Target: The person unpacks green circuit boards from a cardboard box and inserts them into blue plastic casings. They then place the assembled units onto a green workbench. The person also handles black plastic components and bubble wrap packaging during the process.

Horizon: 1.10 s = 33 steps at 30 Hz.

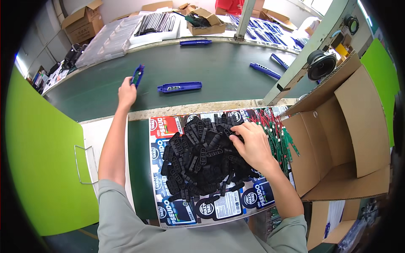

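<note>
My left hand (127, 92) reaches out over the green conveyor belt and is closed on the end of a blue plastic housing (138, 75), which stands tilted upward. A pile of black button strips (202, 156) lies in front of me on a board covered with printed label sheets (177, 213). At the pile's upper right edge is my right hand (255, 145), its thumb and forefinger apart beside the black strips. Whether those fingertips touch a strip is hard to make out. Another blue housing (180, 87) lies on the belt to the right of my left hand.
More blue housings (265, 70) rest on the belt (219, 63). Green circuit boards with red wires (278, 135) lie right of the pile, beside an open cardboard box (337, 143). A metal post with a round speaker (321, 64) rises at right. Green panels (46, 160) flank me.
</note>
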Each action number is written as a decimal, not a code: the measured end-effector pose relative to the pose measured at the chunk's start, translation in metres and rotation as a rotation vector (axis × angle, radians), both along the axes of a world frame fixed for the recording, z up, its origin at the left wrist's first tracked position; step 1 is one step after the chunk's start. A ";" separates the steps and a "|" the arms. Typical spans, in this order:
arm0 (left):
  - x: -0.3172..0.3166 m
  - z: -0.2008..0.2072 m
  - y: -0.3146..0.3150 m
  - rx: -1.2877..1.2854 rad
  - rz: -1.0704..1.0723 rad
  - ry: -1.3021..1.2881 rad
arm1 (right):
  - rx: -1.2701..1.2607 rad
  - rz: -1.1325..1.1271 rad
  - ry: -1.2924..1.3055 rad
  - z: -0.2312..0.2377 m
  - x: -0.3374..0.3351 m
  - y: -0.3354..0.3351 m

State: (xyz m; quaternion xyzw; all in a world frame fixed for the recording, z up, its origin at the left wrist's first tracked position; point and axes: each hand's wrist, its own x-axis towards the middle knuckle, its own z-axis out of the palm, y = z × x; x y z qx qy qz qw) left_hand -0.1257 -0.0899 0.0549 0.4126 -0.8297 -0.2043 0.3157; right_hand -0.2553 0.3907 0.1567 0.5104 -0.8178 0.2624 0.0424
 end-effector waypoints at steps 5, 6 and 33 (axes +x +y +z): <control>0.006 -0.031 -0.039 -0.028 0.022 -0.175 | 0.241 -0.039 0.009 0.000 0.002 -0.008; 0.002 -0.033 -0.037 -0.075 0.027 -0.235 | 0.225 -0.044 0.028 -0.005 0.003 -0.007; -0.005 0.131 0.140 0.519 -0.827 0.253 | -0.540 0.013 -0.807 0.028 -0.005 -0.013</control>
